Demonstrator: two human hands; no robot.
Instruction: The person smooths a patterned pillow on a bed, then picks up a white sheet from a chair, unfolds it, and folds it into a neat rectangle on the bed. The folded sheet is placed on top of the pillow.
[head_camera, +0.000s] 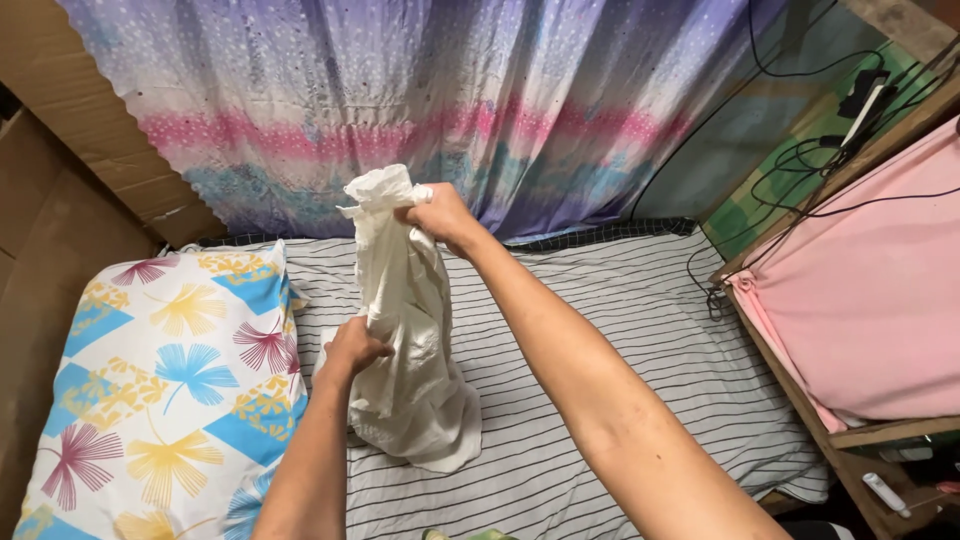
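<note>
above the striped bed sheet, the fingers of the right hand are pinched tight round the top of a white cloth, bunching it into a crumpled knot that sticks up over the knuckles. lower down, the left hand is closed on the cloth's side edge, fingers curled into the fabric. the cloth hangs between the two grips as a loose, wrinkled column — its bottom end pools on the bed, touching the sheet. judging by how it lies, it is lifted but neither spread flat nor folded; no neat crease shows yet. just beside the left arm sits a pillow with bright leaf prints. a pastel curtain hangs behind, and a pink cloth covers a wooden frame at right. no container shows anywhere — nothing holds anything here.
</note>
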